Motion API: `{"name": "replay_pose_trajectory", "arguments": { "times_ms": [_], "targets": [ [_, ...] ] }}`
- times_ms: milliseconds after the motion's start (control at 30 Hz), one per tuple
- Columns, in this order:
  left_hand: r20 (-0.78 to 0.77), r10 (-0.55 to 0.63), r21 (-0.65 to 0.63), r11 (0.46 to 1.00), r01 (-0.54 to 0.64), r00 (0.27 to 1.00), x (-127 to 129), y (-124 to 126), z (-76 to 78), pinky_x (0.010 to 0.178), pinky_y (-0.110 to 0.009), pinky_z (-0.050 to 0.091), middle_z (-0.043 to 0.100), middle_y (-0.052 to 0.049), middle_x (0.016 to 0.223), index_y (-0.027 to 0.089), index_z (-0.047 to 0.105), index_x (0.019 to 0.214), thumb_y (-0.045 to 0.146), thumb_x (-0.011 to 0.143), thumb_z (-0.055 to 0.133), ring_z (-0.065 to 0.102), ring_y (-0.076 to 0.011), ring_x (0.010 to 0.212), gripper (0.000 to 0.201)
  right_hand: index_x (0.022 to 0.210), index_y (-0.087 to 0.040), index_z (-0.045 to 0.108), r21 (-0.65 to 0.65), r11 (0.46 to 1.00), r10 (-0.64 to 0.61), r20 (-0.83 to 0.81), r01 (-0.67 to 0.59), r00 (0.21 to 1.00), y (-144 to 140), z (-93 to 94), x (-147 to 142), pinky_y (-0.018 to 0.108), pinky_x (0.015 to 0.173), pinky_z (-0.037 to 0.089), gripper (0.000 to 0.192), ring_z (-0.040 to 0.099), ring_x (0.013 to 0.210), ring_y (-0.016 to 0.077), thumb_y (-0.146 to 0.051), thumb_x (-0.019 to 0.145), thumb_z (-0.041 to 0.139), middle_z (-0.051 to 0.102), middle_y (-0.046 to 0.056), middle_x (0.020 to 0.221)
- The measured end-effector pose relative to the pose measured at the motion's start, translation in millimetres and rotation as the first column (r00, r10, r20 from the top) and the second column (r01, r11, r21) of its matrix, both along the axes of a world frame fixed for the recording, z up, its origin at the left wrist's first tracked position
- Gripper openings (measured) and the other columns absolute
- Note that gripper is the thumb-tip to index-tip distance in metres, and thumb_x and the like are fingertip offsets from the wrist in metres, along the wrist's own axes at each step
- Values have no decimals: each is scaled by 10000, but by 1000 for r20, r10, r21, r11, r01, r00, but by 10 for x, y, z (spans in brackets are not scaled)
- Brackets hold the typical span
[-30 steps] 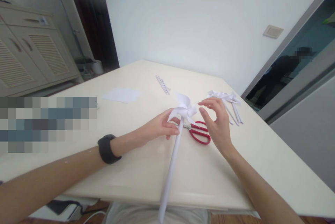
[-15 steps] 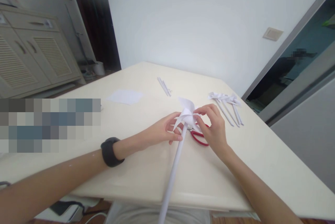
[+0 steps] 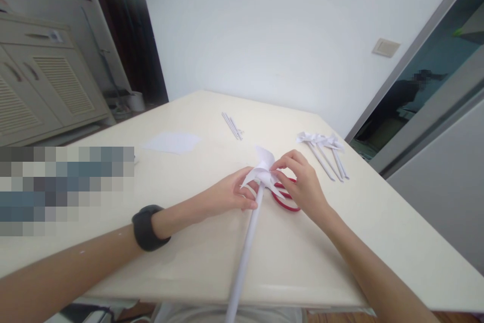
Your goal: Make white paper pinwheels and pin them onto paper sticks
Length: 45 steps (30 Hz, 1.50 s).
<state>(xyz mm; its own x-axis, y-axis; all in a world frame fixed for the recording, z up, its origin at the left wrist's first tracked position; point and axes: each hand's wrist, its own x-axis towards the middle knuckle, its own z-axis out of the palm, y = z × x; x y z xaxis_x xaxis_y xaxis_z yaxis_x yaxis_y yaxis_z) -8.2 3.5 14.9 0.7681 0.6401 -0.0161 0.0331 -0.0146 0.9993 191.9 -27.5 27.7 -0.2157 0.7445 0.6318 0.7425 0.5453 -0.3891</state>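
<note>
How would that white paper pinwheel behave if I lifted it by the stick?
The pinwheel looks like thin folded paper, so probably very light and easily crushed. Its stick is a long narrow tube, likely to flex or kink. It overhangs the table edge, so it may roll if the left hand lets go.
</note>
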Motion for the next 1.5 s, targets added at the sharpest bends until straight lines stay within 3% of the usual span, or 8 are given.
{"name": "replay_pose_trajectory", "arguments": {
  "times_ms": [133, 467, 700, 800, 933, 1200, 1267, 1500],
  "targets": [
    [34, -27, -12, 1000, 27, 999, -10, -1, 7, 716, -277, 433, 515, -2, 900, 217, 449, 1147, 144, 678, 654, 542, -118, 741, 517, 850, -225, 607, 2, 1000, 3, 24, -3, 1000, 13, -42, -14, 341, 802, 390, 120, 520, 853, 174, -147, 826, 520, 541, 33, 858],
    [12, 9, 3, 1000, -9, 1000, -4, 7, -10, 718, -285, 434, 528, 1, 879, 202, 468, 1107, 145, 663, 677, 556, -125, 744, 495, 850, -234, 639, 17, 1000, 20, 52, -21, 998, 20, -59, -27, 352, 819, 376, 152, 527, 835, 172, -162, 835, 506, 570, 33, 841],
    [10, 34, 15, 999, -34, 999, -32, 10, 64, 776, -314, 428, 563, -36, 998, 219, 436, 1174, 216, 678, 692, 574, -156, 811, 557, 914, -220, 621, -199, 979, -43, -418, -45, 907, 31, 26, 77, 319, 807, 425, 185, 551, 874, 167, -220, 828, 457, 611, 36, 959],
    [-10, 114, 26, 993, -114, 993, -26, 3, 61, 693, -275, 416, 570, -46, 1036, 225, 441, 1155, 230, 685, 688, 578, -165, 816, 532, 895, -208, 615, -432, 895, -149, -526, -112, 837, 76, 4, 133, 306, 749, 444, 160, 561, 824, 159, -238, 778, 510, 616, 33, 953],
    [13, 166, 40, 985, -167, 986, -40, -7, 99, 588, -240, 364, 564, -63, 1079, 232, 413, 1171, 244, 712, 671, 575, -172, 832, 527, 880, -186, 625, -683, 657, -174, -549, -319, 817, 74, -34, 110, 288, 722, 457, 169, 574, 748, 135, -273, 741, 586, 623, 37, 901],
    [121, 257, 68, 962, -266, 959, -59, 16, 76, 591, -252, 350, 582, -65, 1077, 229, 434, 1151, 249, 731, 651, 578, -152, 761, 473, 951, -190, 613, -716, 353, 79, -618, -602, 782, -107, 25, -89, 216, 527, 363, 256, 535, 582, 79, -390, 814, 531, 655, 42, 909],
    [118, 277, 71, 955, -287, 954, -48, 25, 34, 613, -264, 364, 590, -64, 1040, 222, 435, 1160, 265, 735, 650, 574, -145, 720, 479, 973, -189, 599, -709, 318, 121, -627, -629, 769, -150, 24, -137, 227, 548, 370, 252, 542, 586, 90, -370, 804, 552, 657, 39, 865],
    [114, 271, 80, 956, -281, 956, -42, 20, 4, 648, -265, 380, 576, -35, 1000, 245, 433, 1134, 224, 747, 637, 582, -161, 802, 438, 857, -156, 625, -715, 322, 159, -605, -620, 780, -154, -38, -207, 235, 590, 387, 203, 522, 595, 87, -343, 803, 567, 638, 39, 811]
  ]
}}
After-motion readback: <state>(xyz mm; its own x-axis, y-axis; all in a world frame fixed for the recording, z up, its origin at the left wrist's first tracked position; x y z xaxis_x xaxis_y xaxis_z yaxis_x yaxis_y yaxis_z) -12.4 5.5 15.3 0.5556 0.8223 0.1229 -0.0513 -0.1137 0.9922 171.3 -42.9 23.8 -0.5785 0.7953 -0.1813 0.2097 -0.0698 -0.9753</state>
